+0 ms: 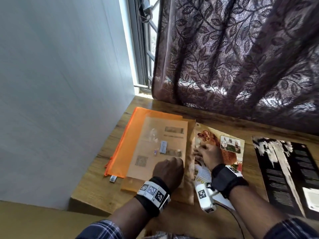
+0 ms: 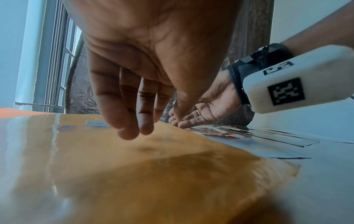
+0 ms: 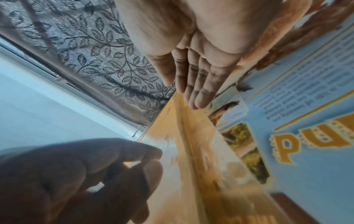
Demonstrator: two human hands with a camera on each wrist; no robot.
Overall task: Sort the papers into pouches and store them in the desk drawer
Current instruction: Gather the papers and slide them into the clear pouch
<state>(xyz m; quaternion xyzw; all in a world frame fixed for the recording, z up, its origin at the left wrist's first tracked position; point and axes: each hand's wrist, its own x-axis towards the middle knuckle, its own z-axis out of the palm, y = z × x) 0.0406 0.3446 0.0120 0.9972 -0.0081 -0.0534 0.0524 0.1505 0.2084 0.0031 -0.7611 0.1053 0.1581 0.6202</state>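
Observation:
A translucent amber pouch (image 1: 155, 135) with a printed sheet inside lies on the wooden desk (image 1: 96, 171), partly over an orange mesh zip pouch (image 1: 124, 147). My left hand (image 1: 168, 168) sits on the amber pouch near its right edge. In the right wrist view the left hand (image 3: 153, 157) pinches the pouch's thin top layer (image 3: 191, 151) between thumb and finger, so that edge stands raised. My right hand (image 1: 205, 152) lies flat with straight fingers (image 3: 195, 91) on a colourful picture paper (image 1: 231, 157), whose left side lies at the pouch's raised edge.
A black printed sheet (image 1: 279, 169) lies on the desk to the right of the colourful paper. A patterned curtain (image 1: 241, 57) hangs over the desk's back edge, beside a barred window (image 1: 146, 49). A pale wall (image 1: 60, 100) runs along the desk's left side.

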